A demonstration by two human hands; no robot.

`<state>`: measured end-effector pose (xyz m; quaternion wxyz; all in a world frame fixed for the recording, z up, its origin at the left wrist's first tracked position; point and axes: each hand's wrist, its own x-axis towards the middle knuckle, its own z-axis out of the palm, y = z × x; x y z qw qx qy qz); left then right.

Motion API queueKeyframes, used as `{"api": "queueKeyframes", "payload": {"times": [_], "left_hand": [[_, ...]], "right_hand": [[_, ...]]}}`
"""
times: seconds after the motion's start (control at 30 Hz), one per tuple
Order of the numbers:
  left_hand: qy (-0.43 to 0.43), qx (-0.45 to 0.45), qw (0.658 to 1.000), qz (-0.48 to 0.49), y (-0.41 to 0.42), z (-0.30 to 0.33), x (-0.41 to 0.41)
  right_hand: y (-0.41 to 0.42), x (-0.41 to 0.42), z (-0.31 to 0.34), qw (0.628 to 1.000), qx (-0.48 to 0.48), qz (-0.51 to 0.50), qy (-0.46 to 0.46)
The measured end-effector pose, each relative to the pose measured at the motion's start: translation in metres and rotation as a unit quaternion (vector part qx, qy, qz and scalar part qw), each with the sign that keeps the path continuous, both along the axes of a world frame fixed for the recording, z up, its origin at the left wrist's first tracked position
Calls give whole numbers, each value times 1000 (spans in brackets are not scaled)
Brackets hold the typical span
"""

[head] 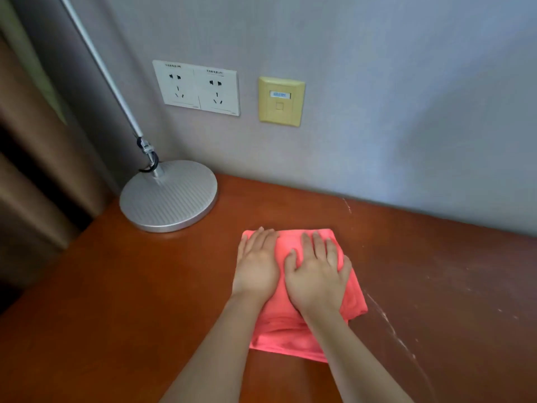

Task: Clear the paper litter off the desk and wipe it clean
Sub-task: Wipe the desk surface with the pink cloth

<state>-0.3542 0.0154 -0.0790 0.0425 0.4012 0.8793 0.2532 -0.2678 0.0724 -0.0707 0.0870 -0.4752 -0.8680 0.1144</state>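
Pink cloth (pixel 293 321) on desk (pixel 130 301), left hand (pixel 257 267), right hand (pixel 318 279) flat, pressing

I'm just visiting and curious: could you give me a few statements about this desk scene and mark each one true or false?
1. Both hands lie flat on the folded pink cloth. True: the left hand and right hand press it with straight fingers.
2. The round silver lamp base stands right of the cloth. False: it stands to the left, near the wall.
3. The brown wooden desk holds crumpled paper litter. False: none is in view.
4. Two white wall sockets sit left of a yellow wall plate. True.
5. A plug sits in one socket. False: both are vacant.
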Motion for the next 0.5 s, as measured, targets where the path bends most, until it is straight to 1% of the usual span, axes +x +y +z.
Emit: {"api": "queueKeyframes", "payload": {"times": [0.13, 0.23, 0.33, 0.4, 0.5], "left_hand": [[-8, -1, 1000, 12, -31, 2, 61], [-8, -10, 1000, 7, -49, 2, 101], [-2, -23, 1000, -13, -54, 1, 136], [7, -34, 999, -28, -51, 1, 149], [25, -47, 998, -37, -40, 2, 148]], "right_hand": [[-32, 58, 5, 1000, 7, 3, 11], [-53, 98, 13, 998, 33, -8, 45], [-63, 136, 20, 999, 33, -17, 32], [-63, 152, 19, 999, 23, -22, 19], [-56, 153, 23, 999, 6, -35, 12]]}}
